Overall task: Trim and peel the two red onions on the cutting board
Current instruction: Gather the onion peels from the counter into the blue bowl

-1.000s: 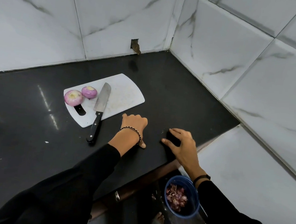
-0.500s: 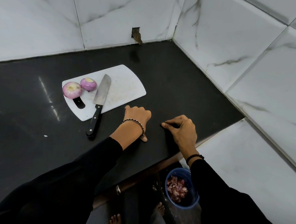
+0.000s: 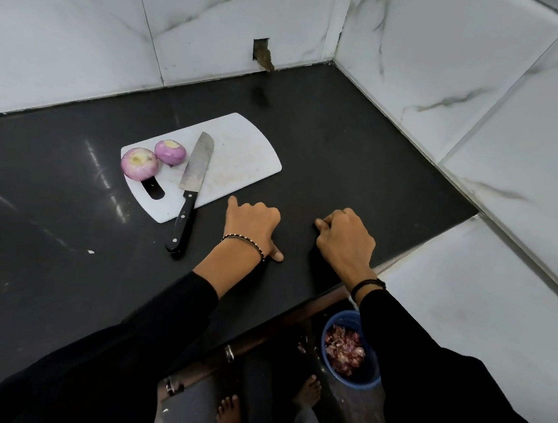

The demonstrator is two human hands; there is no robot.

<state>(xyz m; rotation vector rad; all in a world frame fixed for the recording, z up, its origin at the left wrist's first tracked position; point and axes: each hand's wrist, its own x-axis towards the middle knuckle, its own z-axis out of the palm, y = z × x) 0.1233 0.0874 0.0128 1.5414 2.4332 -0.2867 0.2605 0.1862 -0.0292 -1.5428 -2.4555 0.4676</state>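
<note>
Larger red onion [image 3: 139,164] and smaller red onion [image 3: 170,152], peeled pale purple with yellowish trimmed tops, side by side at cutting board [image 3: 241,159] left end; left hand [image 3: 252,222] and right hand [image 3: 343,240] curled on countertop [image 3: 346,149], fingertips hidden, seemingly empty.

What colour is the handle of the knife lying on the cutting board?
The knife handle is black with small pale rivets, seen best in the head view.

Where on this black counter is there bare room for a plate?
Bare counter lies left of the cutting board and knife, and behind the board to the tiled walls. The board's right half is free. Crowded: the board's left end with the big onion and small onion, and the front edge where left hand and right hand rest.
</note>
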